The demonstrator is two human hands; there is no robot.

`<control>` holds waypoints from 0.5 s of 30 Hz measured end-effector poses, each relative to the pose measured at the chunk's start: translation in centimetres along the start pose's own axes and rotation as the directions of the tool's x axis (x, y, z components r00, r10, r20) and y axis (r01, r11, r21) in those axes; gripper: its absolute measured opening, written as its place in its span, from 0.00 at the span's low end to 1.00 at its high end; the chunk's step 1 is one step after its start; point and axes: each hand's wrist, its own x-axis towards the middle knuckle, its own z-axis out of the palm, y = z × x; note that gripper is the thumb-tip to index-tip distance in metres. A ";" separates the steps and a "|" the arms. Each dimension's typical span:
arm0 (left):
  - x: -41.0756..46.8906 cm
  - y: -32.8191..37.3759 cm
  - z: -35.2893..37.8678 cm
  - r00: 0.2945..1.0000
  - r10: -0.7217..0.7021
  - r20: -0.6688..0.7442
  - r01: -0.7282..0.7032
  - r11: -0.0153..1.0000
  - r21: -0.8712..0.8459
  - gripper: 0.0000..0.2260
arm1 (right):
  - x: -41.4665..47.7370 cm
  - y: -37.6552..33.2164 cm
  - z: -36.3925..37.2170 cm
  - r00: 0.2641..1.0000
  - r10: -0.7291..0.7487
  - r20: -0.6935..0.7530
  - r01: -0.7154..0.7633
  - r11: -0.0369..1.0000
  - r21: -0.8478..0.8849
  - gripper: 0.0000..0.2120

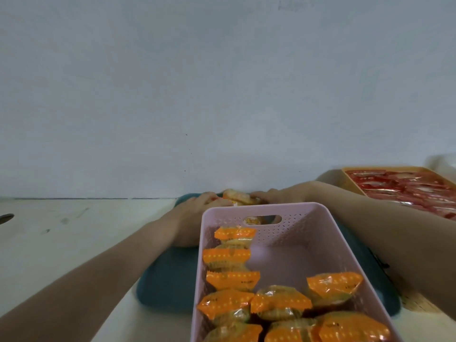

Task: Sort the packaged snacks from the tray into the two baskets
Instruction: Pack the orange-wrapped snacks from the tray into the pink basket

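A pink perforated basket [318, 233] sits on a dark teal tray [170, 280] in front of me and holds several orange-wrapped snacks [278, 302]. Beyond its far wall, my left hand [199, 203] and my right hand [274, 195] reach to the tray's far end. Both close around a small pile of orange-wrapped snack packets [238, 197] from either side. The basket's far wall hides the lower part of that pile and my fingertips. An orange basket [350, 178] at the right holds several red-wrapped snacks [404, 188].
The tray rests on a white table [61, 238] that meets a pale wall [222, 95] just behind the hands. A dark object [6, 218] pokes in at the left edge. A woven mat [419, 302] shows under the tray's right side.
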 end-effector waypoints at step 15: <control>-1.7 2.5 -1.9 0.988 -0.066 -0.138 0.037 0.977 -0.209 0.31 | 0.8 -1.0 0.9 0.979 -0.091 -0.183 0.137 0.957 0.256 0.41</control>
